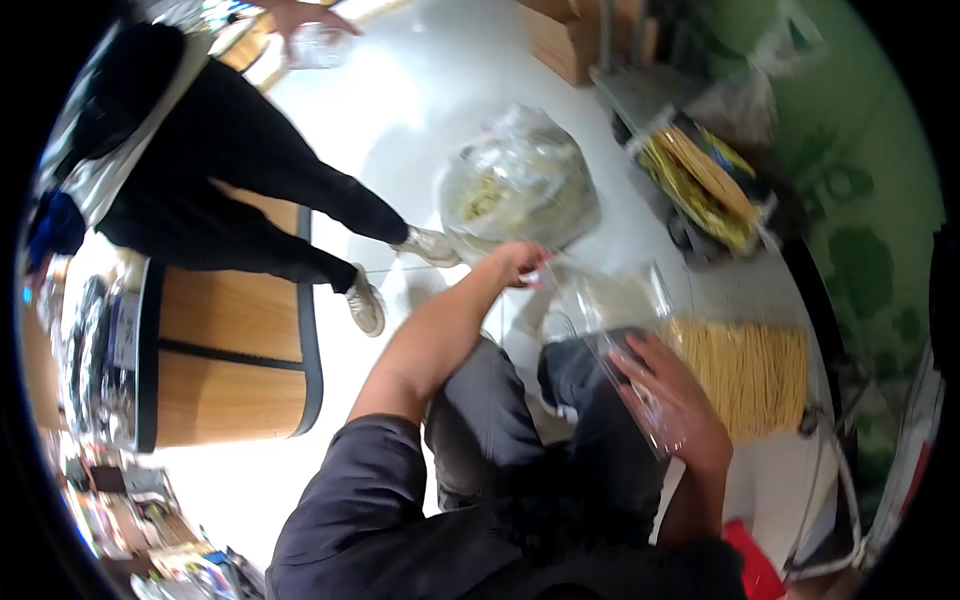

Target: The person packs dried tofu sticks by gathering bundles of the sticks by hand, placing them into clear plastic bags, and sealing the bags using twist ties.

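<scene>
My left hand [520,263] reaches forward past my knees, its fingers pinched at the edge of a clear plastic bag [625,298]. The bag stretches from there across to my right knee and looks see-through and slack. My right hand [665,395] rests on the bag's near part over that knee, fingers stretched out. Just right of this hand lies a flat layer of thin yellow strips [745,380], resembling dried noodles. Beyond my left hand a large translucent plastic sack [520,185] sits on the floor, with pale yellow-green contents that I cannot make out.
Another person in dark trousers [270,165] stands at the left, holding a clear container [318,47]. Below them is a wooden display stand [235,350] with dark edges. A cardboard box [565,40] and a yellow package [700,185] lie far right, near a green wall [860,190].
</scene>
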Demonstrator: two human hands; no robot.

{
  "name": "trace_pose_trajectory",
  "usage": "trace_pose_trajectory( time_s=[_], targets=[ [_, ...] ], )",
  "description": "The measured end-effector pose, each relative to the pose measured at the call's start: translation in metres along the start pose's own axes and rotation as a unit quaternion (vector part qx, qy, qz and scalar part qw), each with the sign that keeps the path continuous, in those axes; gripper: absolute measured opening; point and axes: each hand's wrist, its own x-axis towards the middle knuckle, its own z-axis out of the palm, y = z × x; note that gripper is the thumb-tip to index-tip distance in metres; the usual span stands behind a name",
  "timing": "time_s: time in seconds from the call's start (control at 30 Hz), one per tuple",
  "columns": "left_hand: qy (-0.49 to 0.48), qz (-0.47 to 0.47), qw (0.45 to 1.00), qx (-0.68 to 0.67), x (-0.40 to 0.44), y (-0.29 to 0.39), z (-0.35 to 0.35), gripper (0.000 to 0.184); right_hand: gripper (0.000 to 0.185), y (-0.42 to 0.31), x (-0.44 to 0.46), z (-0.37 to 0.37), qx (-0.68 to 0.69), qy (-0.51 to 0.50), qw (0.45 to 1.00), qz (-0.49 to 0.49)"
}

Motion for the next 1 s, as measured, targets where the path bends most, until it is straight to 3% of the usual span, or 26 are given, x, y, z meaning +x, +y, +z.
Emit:
trace_pose_trajectory(
  time_s=[0.03, 0.07, 0.13, 0.23, 0.37, 0.83, 1.0],
  targets=[
    [-0.009, -0.012, 1.0, 0.02, 0.002, 0.001, -0.006, 0.027, 0.042, -0.003, 0.004, -0.002, 0.016, -0.006, 1.0, 0.017],
    [-0.081, 0.031, 0.996, 0.027, 0.015, -0.008, -0.021, 0.026, 0.042, -0.002, 0.005, -0.004, 0.014, 0.0, 1.0, -0.017],
    [0.017, 0.006, 0.999, 0.037, 0.0, -0.002, -0.004, 0.017, 0.041, -0.002, 0.005, -0.004, 0.001, -0.009, 1.0, 0.002],
    [0.03, 0.023, 0.999, 0.029, -0.015, 0.001, 0.002, 0.006, 0.042, -0.002, 0.004, -0.005, 0.036, -0.015, 0.999, 0.001],
    [0.03, 0.02, 0.999, 0.004, -0.026, 0.001, -0.002, 0.01, 0.036, -0.001, -0.003, 0.003, 0.033, 0.03, 0.999, -0.014],
    [0.026, 0.033, 0.999, -0.025, -0.032, -0.013, -0.033, 0.006, 0.039, -0.014, -0.005, 0.005, 0.002, 0.02, 0.999, -0.05],
    [0.033, 0.11, 0.993, 0.003, -0.06, -0.011, -0.034, 0.006, 0.045, -0.012, 0.003, 0.008, 0.009, 0.007, 0.997, -0.081]
  ],
)
